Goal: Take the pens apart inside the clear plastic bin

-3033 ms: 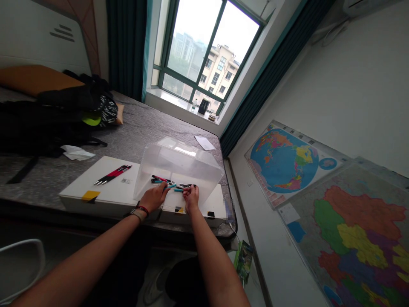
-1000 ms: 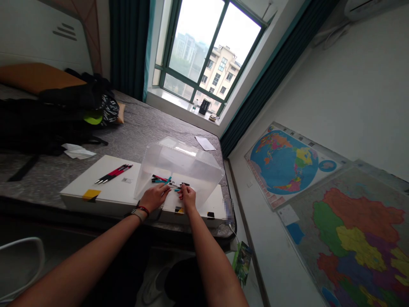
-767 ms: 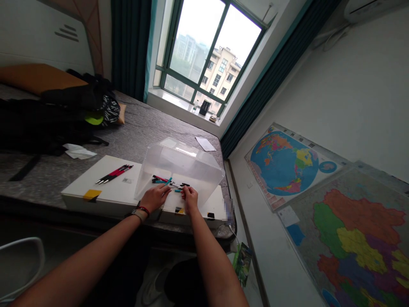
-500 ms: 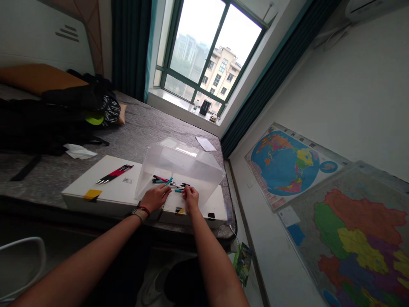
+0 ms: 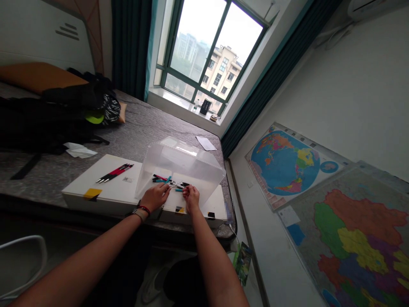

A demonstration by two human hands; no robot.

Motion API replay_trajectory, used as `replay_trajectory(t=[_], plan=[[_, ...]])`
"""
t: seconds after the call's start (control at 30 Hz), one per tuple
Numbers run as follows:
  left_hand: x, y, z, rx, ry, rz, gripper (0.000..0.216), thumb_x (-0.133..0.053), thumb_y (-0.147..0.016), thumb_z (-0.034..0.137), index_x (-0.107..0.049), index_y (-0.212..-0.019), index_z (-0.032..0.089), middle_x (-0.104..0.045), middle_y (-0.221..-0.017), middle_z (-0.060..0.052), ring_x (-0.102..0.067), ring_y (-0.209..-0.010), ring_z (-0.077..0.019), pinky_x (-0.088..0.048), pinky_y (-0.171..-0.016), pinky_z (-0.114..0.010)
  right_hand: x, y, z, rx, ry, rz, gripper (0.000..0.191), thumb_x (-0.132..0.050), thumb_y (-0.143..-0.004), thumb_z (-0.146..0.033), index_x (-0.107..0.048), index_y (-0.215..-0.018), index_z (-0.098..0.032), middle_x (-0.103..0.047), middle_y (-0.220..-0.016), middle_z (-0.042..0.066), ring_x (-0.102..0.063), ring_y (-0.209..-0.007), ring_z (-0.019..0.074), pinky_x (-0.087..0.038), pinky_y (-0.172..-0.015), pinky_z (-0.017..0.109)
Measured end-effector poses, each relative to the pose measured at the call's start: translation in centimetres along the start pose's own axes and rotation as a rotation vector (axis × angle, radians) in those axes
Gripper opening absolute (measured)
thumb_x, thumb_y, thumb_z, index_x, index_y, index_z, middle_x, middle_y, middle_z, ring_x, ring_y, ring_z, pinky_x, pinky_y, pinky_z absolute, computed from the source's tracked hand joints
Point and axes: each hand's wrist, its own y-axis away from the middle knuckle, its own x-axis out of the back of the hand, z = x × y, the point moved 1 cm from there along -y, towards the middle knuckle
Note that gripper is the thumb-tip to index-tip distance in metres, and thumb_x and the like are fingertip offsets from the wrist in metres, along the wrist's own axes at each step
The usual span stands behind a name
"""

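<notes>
My left hand, with a bracelet at its wrist, reaches into the open side of a clear plastic bin lying on its side. Its fingers are closed, and a teal pen sticks up from the fingertips. Facing it, my right hand is pinched at the near ends of the pile; what it holds is too small to make out. Between and behind the hands lie several loose pens, black, red, teal and white. Thin pale pieces cross there, blurred.
Red and black pens lie in a row on the white box at left. Under the bin is another white box. Both rest at the edge of a grey mattress. Farther off are paper, a tissue and dark bags.
Both hands stay nearly in place, with small finger movements. The teal pen's tip has shifted slightly left and up, and the pale pieces between the hands have changed angle.
</notes>
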Motion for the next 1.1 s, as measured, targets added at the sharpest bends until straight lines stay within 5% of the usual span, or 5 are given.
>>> replay_trajectory(t=[0.23, 0.47, 0.67, 0.87, 1.1], plan=[[0.03, -0.03, -0.27, -0.085, 0.064, 0.002, 0.038, -0.035, -0.098, 0.046, -0.066, -0.101, 0.025, -0.066, -0.096, -0.006, -0.061, -0.076, -0.0175, -0.041, -0.067, -0.028, -0.25, 0.55, -0.21, 0.135, 0.299, -0.165, 0.032, -0.071, -0.074, -0.046, -0.065, -0.071, -0.016, -0.065, -0.063, 0.0, -0.049, -0.048, 0.0079, -0.038, -0.046, 0.019], [0.05, -0.02, -0.23, -0.061, 0.078, 0.027, 0.035, -0.04, -0.097, 0.048, -0.064, -0.107, 0.025, -0.067, -0.1, -0.005, -0.064, -0.08, -0.0182, -0.045, -0.069, -0.028, 0.13, 0.5, -0.49, 0.031, 0.069, -0.09, 0.026, -0.071, -0.075, -0.041, -0.06, -0.073, -0.018, -0.064, -0.064, -0.001, -0.05, -0.049, 0.0074, -0.042, -0.048, 0.018], [-0.1, -0.07, -0.24, 0.018, 0.096, 0.091, 0.032, -0.04, -0.096, 0.038, -0.059, -0.117, 0.023, -0.068, -0.106, -0.006, -0.065, -0.093, -0.0206, -0.049, -0.074, -0.028, 0.02, 0.43, -0.63, -0.044, -0.064, -0.038, 0.028, -0.076, -0.073, -0.035, -0.061, -0.089, -0.017, -0.074, -0.088, 0.007, -0.07, -0.072, 0.0162, -0.058, -0.067, 0.026], [-0.37, -0.06, -0.5, 0.018, 0.099, 0.081, 0.038, -0.041, -0.092, 0.029, -0.056, -0.127, 0.022, -0.066, -0.123, -0.007, -0.066, -0.102, -0.0226, -0.051, -0.082, -0.031, -0.32, 0.77, -0.85, 0.002, -0.082, -0.021, 0.059, -0.08, -0.072, -0.033, -0.049, -0.121, -0.019, -0.072, -0.11, 0.012, -0.073, -0.09, 0.021, -0.06, -0.075, 0.032], [-0.3, 0.0, -0.7, -0.019, 0.065, -0.018, 0.049, -0.043, -0.089, 0.024, -0.053, -0.137, 0.024, -0.068, -0.121, -0.008, -0.067, -0.096, -0.0233, -0.05, -0.083, -0.033, -0.24, 0.83, -0.32, 0.071, 0.161, -0.097, 0.035, -0.074, -0.074, -0.038, -0.063, -0.098, -0.015, -0.074, -0.079, 0.007, -0.068, -0.064, 0.0149, -0.055, -0.06, 0.025]])
